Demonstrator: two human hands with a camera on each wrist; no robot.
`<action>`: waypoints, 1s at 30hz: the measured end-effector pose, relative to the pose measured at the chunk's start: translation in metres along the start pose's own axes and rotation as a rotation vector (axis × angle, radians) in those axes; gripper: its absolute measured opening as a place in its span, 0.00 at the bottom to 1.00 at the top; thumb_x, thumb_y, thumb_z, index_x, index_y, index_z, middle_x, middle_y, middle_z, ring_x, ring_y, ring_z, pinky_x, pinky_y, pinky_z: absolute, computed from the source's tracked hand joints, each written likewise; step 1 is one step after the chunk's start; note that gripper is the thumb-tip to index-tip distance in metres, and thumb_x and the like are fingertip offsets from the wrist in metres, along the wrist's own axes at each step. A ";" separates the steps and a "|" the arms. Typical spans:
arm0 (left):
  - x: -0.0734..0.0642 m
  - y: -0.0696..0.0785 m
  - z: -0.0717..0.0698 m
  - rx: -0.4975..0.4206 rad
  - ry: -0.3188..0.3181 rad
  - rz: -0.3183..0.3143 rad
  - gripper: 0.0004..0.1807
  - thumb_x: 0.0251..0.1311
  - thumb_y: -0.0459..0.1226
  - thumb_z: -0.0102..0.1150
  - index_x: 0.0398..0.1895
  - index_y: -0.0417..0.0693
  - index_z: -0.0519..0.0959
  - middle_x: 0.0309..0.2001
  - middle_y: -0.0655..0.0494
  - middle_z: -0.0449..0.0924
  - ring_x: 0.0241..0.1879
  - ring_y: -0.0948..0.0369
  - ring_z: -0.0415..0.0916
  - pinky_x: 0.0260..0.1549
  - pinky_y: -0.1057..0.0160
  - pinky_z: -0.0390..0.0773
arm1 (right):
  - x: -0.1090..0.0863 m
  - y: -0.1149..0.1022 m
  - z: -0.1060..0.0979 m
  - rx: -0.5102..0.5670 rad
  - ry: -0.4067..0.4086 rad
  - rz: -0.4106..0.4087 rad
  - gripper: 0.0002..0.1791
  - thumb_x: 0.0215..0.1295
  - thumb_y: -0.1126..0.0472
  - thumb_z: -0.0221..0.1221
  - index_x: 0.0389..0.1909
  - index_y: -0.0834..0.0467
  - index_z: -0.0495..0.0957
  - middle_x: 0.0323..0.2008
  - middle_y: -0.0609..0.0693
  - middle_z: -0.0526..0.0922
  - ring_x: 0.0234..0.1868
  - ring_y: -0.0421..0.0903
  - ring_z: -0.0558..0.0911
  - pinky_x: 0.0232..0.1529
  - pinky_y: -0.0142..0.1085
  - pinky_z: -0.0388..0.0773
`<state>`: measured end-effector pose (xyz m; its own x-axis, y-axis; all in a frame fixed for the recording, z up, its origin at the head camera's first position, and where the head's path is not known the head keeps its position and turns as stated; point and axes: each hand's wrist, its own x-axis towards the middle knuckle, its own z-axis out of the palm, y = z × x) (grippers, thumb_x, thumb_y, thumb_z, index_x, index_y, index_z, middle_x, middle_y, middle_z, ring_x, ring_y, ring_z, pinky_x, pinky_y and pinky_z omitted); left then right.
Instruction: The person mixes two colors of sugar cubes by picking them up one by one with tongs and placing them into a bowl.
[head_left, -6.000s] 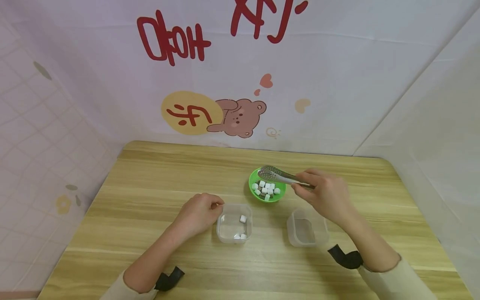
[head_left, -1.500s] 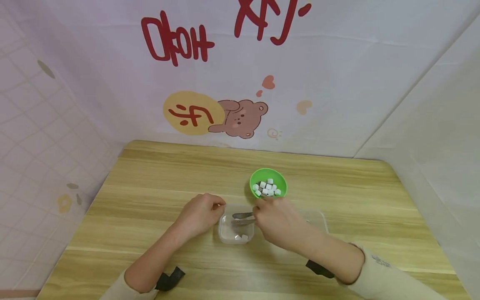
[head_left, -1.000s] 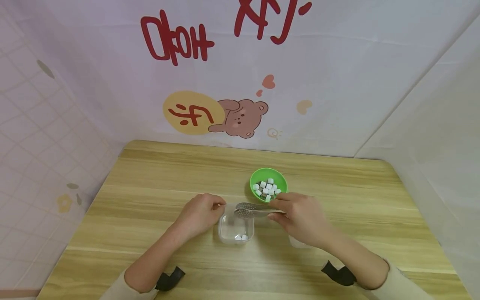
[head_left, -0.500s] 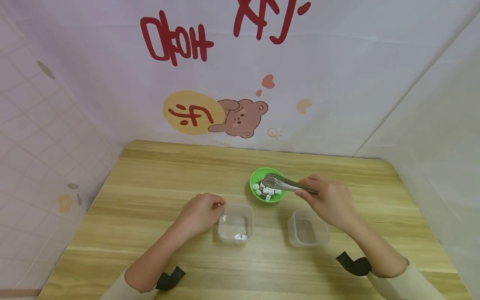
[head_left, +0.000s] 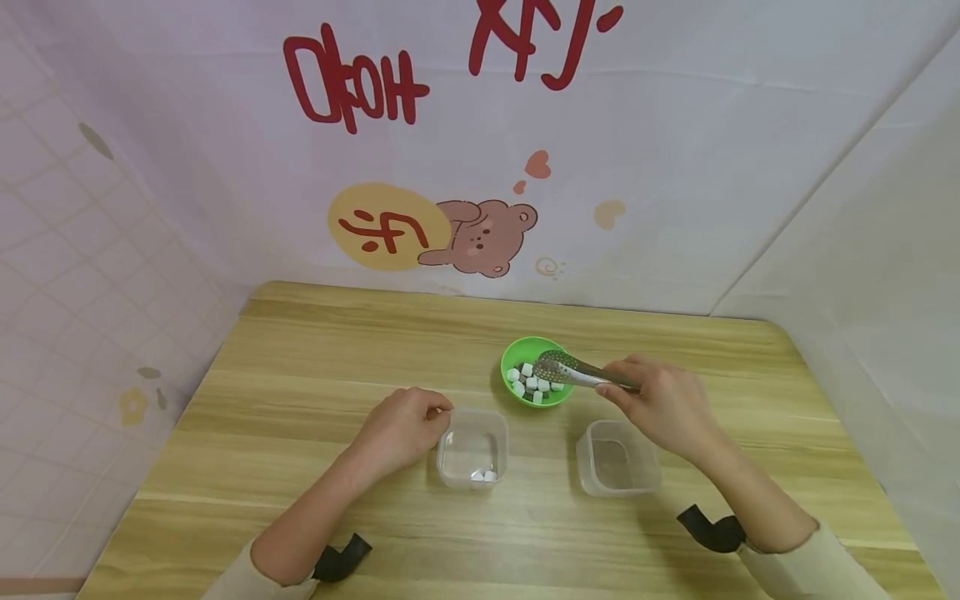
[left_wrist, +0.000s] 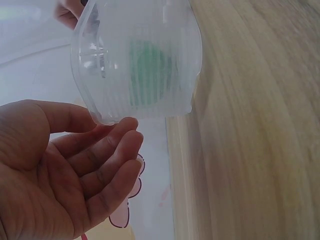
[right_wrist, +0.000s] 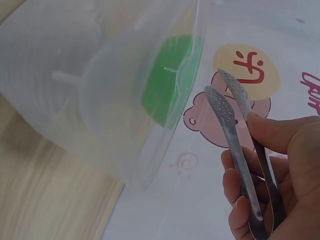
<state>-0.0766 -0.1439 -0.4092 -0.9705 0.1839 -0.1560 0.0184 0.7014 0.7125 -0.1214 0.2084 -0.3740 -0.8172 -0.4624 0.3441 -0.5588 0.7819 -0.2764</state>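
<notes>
In the head view, my left hand (head_left: 405, 429) pinches the corner rim of a clear plastic box (head_left: 471, 450) between thumb and forefinger. Two small white cubes (head_left: 483, 476) lie at its near side. My right hand (head_left: 660, 404) grips metal tongs (head_left: 585, 372) with perforated tips over a green bowl (head_left: 534, 343). Several white cubes (head_left: 532, 383) sit in that bowl, some hidden by the tongs. The right wrist view shows the tong tips (right_wrist: 220, 105) slightly apart, with no cube visible between them. The left wrist view shows the other fingers loosely bent below the box.
A second clear box (head_left: 618, 458) stands to the right, below my right hand, with no cubes visible inside. Everything rests on a wood-grain table (head_left: 360, 333), backed by a white printed curtain (head_left: 645, 150).
My right hand has moved the tongs from the left box back and right to over the green bowl. One cube seen earlier in that box is no longer there. My left hand stays put.
</notes>
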 end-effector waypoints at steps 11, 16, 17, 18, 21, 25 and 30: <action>0.000 -0.001 0.000 -0.006 0.001 0.006 0.10 0.68 0.34 0.62 0.45 0.47 0.90 0.39 0.57 0.88 0.35 0.61 0.77 0.36 0.58 0.78 | -0.001 0.002 -0.003 0.038 0.005 -0.033 0.19 0.65 0.59 0.71 0.55 0.60 0.86 0.40 0.49 0.87 0.24 0.34 0.73 0.22 0.32 0.68; 0.000 -0.001 0.001 -0.003 0.003 0.005 0.10 0.68 0.34 0.62 0.45 0.48 0.90 0.40 0.57 0.88 0.36 0.61 0.78 0.37 0.57 0.79 | -0.001 -0.002 -0.003 0.039 -0.014 -0.077 0.19 0.66 0.61 0.70 0.57 0.59 0.84 0.41 0.48 0.85 0.28 0.34 0.76 0.24 0.32 0.72; 0.000 -0.001 0.001 -0.002 0.003 0.005 0.10 0.68 0.34 0.62 0.45 0.48 0.90 0.40 0.57 0.88 0.36 0.61 0.78 0.38 0.56 0.79 | -0.001 -0.003 -0.003 0.037 -0.016 -0.082 0.19 0.66 0.61 0.70 0.57 0.59 0.84 0.42 0.48 0.85 0.29 0.34 0.77 0.25 0.32 0.73; 0.000 -0.001 0.001 -0.001 0.003 0.006 0.10 0.68 0.34 0.62 0.45 0.48 0.90 0.40 0.57 0.88 0.37 0.62 0.78 0.38 0.56 0.79 | 0.000 -0.004 -0.003 0.037 -0.017 -0.084 0.19 0.66 0.61 0.70 0.57 0.58 0.84 0.42 0.47 0.84 0.29 0.35 0.77 0.25 0.32 0.73; 0.000 -0.001 0.001 0.001 0.003 0.008 0.10 0.68 0.34 0.62 0.45 0.48 0.90 0.40 0.57 0.88 0.37 0.62 0.78 0.38 0.56 0.79 | 0.001 -0.008 -0.004 0.033 -0.024 -0.087 0.19 0.66 0.61 0.70 0.57 0.57 0.83 0.43 0.45 0.83 0.33 0.37 0.79 0.27 0.34 0.75; 0.000 -0.001 0.000 -0.008 -0.001 0.005 0.10 0.68 0.34 0.61 0.45 0.47 0.90 0.40 0.56 0.88 0.35 0.61 0.77 0.36 0.57 0.78 | 0.003 -0.013 -0.003 0.007 -0.031 -0.106 0.19 0.65 0.59 0.71 0.56 0.56 0.81 0.42 0.44 0.82 0.35 0.39 0.82 0.30 0.37 0.78; 0.000 -0.001 0.001 -0.012 0.001 0.004 0.10 0.68 0.34 0.61 0.44 0.47 0.90 0.39 0.57 0.88 0.35 0.61 0.77 0.36 0.57 0.78 | 0.006 -0.019 -0.002 -0.001 -0.032 -0.155 0.18 0.65 0.57 0.71 0.54 0.55 0.81 0.44 0.43 0.84 0.33 0.38 0.85 0.30 0.37 0.79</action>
<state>-0.0763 -0.1440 -0.4100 -0.9706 0.1865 -0.1524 0.0198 0.6925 0.7212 -0.1154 0.1910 -0.3648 -0.7254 -0.5907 0.3534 -0.6783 0.7006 -0.2214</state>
